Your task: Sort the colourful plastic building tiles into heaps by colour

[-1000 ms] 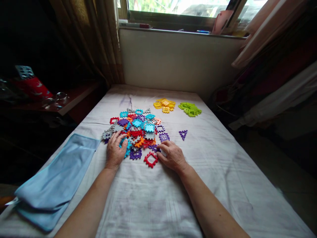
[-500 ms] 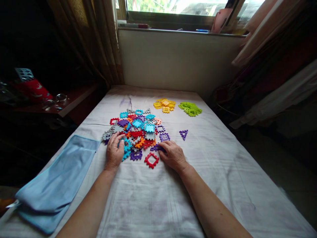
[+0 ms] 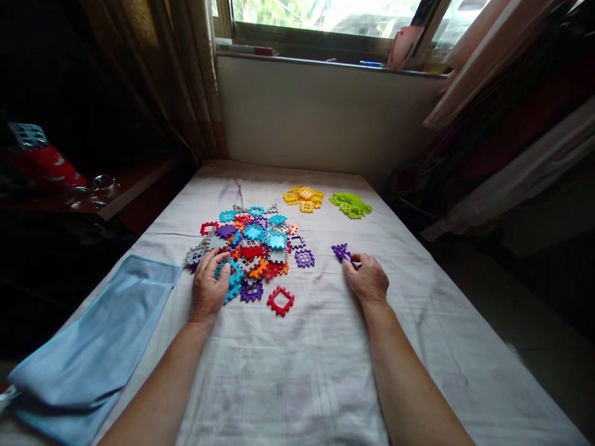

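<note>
My right hand (image 3: pixel 369 277) pinches a purple building piece, mostly hidden by the fingers, beside a purple triangular building piece (image 3: pixel 340 250) on the sheet. Whether the two pieces touch, I cannot tell. At the near left edge of the mixed pile of interlocking building pieces (image 3: pixel 251 251), my left hand (image 3: pixel 211 282) rests with fingers apart over grey and blue pieces. A red square frame piece (image 3: pixel 281 301) lies in front of the pile. A purple window piece (image 3: pixel 305 258) is at the pile's right side.
A yellow pile (image 3: pixel 304 198) and a green pile (image 3: pixel 351 205) of pieces lie toward the back of the sheet-covered surface (image 3: pixel 288 384). A light blue cloth bag (image 3: pixel 97 353) lies at the left. Glasses (image 3: pixel 103 184) sit on a dark side table.
My right hand has moved right from the pile with a purple piece, reaching the lone purple triangle. My left hand has stayed by the pile. The view has shifted slightly.
</note>
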`<state>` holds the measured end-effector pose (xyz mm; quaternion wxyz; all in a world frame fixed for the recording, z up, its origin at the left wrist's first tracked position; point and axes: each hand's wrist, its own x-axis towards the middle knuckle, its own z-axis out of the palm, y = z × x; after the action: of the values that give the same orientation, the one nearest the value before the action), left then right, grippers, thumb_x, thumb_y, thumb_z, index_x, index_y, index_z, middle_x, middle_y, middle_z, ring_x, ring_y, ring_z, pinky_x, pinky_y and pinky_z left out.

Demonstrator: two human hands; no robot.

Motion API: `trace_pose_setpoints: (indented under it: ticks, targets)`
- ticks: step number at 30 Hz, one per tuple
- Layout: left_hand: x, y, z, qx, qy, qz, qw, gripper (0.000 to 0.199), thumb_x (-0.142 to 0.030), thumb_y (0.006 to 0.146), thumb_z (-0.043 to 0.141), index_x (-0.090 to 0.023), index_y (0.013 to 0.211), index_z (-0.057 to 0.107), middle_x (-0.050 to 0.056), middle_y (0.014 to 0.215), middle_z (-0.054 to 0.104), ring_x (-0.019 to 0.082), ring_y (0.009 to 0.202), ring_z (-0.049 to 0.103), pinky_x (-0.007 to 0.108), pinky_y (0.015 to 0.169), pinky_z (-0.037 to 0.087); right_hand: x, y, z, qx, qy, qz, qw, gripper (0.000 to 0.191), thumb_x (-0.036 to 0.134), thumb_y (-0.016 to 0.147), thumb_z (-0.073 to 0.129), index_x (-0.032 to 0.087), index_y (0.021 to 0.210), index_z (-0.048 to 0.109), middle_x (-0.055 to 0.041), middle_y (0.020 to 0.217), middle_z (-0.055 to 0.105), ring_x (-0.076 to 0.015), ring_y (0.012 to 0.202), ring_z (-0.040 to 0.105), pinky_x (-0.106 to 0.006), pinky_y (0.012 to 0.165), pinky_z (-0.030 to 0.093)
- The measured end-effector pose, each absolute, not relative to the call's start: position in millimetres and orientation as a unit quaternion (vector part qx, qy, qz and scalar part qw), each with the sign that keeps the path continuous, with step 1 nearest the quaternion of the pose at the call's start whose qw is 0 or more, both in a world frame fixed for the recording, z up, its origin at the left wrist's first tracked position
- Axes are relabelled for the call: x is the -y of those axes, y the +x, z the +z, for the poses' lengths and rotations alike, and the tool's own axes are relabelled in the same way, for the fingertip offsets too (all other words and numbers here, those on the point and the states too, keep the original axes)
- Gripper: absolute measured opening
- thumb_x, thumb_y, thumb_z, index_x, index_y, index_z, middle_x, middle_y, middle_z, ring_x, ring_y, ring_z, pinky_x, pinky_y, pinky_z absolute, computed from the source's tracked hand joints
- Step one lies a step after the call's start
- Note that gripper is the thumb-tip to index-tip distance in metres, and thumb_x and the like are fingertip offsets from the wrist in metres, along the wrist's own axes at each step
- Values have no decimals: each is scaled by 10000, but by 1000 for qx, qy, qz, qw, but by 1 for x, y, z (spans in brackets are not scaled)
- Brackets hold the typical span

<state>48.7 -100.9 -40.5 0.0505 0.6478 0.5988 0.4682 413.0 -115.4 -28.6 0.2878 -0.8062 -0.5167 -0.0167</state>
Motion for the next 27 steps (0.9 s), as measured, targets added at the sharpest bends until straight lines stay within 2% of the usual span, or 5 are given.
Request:
trace_pose_setpoints:
  ticks: [5,8,14,19,27]
  targets:
    - [100,43,-38,-595,662,454,38,306,-377,879,510,-229,1080,687,98,1304,631,264,1264,553,448,1136,388,115,414,-31,510,-824,-37,244,249,340,815,618,190,977,733,-104,943,675,-250,887,588,-340,756,452]
    - [101,42,-38,-591,683,427,32,349,-414,868,524,-231,1126,674,102,1327,620,282,1281,536,464,1137,378,117,408,-29,533,-797,-69,276,250,306,827,605,179,1001,733,-116,977,669,-258,913,585,-361,800,467]
    - [105,48,-43,-594,718,362,24,443,-457,827,583,-254,1217,640,95,1404,571,317,1358,457,515,1157,324,131,342,-20,735,-569,-53,365,165,230,890,563,231,890,728,-61,938,695,-197,885,606,-308,826,480]
    - [103,43,-44,-606,697,382,38,402,-426,859,536,-234,1192,654,104,1404,567,302,1347,469,490,1149,349,144,278,-12,871,-409,20,272,128,250,898,617,245,957,730,-46,950,704,-172,846,606,-282,772,477]
    - [98,37,-40,-607,654,448,58,322,-370,855,521,-229,1096,683,106,1314,628,261,1264,554,442,1129,391,140,255,-11,886,-425,12,188,110,282,901,642,254,878,746,-49,965,689,-187,863,582,-295,759,471]
